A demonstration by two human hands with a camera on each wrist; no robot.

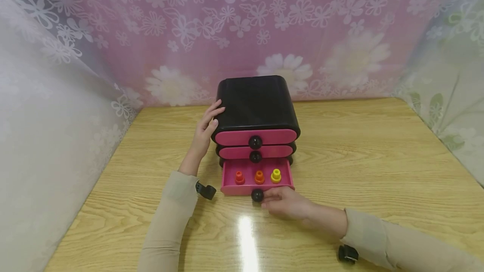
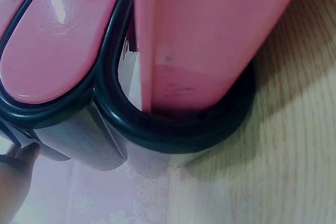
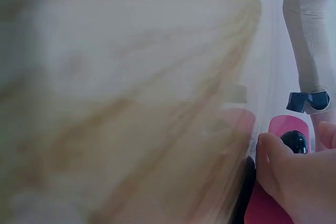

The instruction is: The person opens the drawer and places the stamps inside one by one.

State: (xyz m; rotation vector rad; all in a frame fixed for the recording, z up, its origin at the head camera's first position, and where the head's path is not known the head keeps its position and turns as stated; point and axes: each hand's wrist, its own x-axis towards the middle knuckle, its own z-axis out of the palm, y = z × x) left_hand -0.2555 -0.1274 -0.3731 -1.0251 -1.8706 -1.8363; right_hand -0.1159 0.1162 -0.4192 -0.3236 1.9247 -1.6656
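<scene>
A small black cabinet [image 1: 257, 104] with three pink drawers stands at the middle of the wooden table [image 1: 378, 158]. Its bottom drawer [image 1: 227, 181] is pulled out and holds a red peg [image 1: 240, 177], an orange peg [image 1: 259, 176] and a yellow peg [image 1: 276, 175] in a row. My right hand [image 1: 266, 200] pinches that drawer's black knob [image 1: 257, 195]; in the right wrist view the knob [image 3: 294, 141] shows between my fingers [image 3: 273, 166]. My left hand [image 1: 213, 116] rests flat against the cabinet's left side. The left wrist view shows the drawer's pink side [image 2: 210, 35] sticking out of the black frame [image 2: 178, 129].
The two upper drawers [image 1: 257, 137] are closed, each with a black knob. A pink floral curtain [image 1: 242, 24] hangs behind the table, and pale curtains close in on the left and right. Bare tabletop lies on both sides of the cabinet.
</scene>
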